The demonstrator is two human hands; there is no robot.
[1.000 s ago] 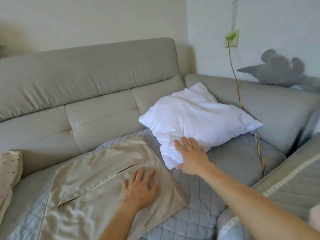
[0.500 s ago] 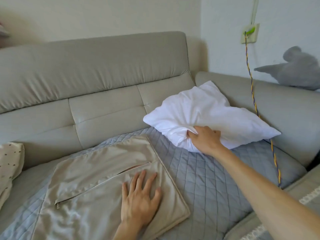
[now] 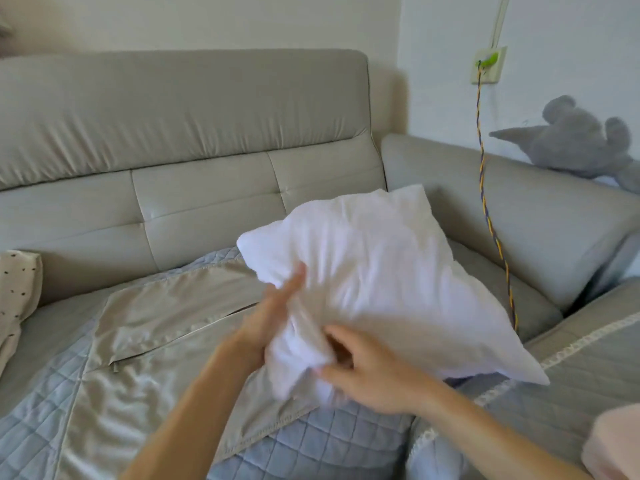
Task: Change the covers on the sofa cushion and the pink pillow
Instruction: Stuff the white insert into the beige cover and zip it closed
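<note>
While lifted above the beige zippered cover (image 3: 145, 341) on the sofa (image 3: 194, 140), white cushion insert (image 3: 381, 271) has its near corner bunched in both grips: left hand (image 3: 273, 313), right hand (image 3: 367, 372) clenched.

Head camera looks forward and down, close over the sofa (image 3: 194, 202) seat corner.

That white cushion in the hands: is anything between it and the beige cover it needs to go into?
Nothing visible blocks it. The white cushion, gripped at its near corner by the left hand and right hand, hangs just above the beige cover, which lies flat on the sofa with its zipper slit showing.
</note>
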